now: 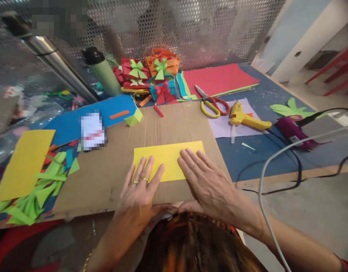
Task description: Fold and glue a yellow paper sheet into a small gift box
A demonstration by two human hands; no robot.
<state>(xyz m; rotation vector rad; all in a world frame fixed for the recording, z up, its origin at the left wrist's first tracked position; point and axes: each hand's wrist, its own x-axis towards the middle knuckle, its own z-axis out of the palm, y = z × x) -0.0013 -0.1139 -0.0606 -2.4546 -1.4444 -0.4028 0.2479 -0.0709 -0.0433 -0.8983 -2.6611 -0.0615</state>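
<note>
A yellow rectangle of paper [170, 156] lies flat on a brown cardboard sheet [179, 124] in front of me. My left hand [139, 192], with rings on its fingers, rests on the paper's left part, fingers spread and stretched out. On the right part lies my right hand [206, 179], its fingers straight and flat. Both thumbs point inward below the paper's near edge. Neither hand grips anything.
Scissors [210, 105] and a yellow glue gun [244, 118] lie beyond to the right, near a purple glue gun [294, 132] and cables. Small paper bags [148, 73] with bows stand at the back. Green paper scraps [34, 196] and another yellow sheet [26, 162] lie left.
</note>
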